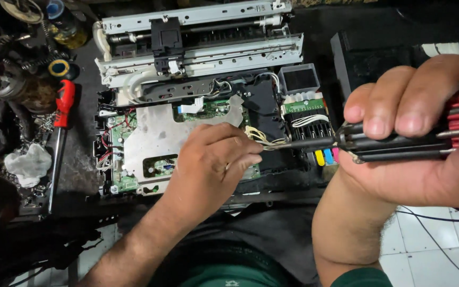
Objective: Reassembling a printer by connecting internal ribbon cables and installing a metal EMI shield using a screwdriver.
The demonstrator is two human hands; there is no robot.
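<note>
An opened printer lies before me, showing a metal shield plate, green circuit boards and bundled wires. My right hand grips the black and red handle of a multi-bit screwdriver, whose shaft points left toward the yellowish wires. My left hand rests on the plate with fingers curled near the shaft's tip, beside the wires. Whether the left fingers pinch the tip or a wire is hidden.
A red-handled screwdriver lies left of the printer, near a white rag and a heap of metal parts. Coloured ink tanks sit at the printer's right. White floor tiles and thin cables show at lower right.
</note>
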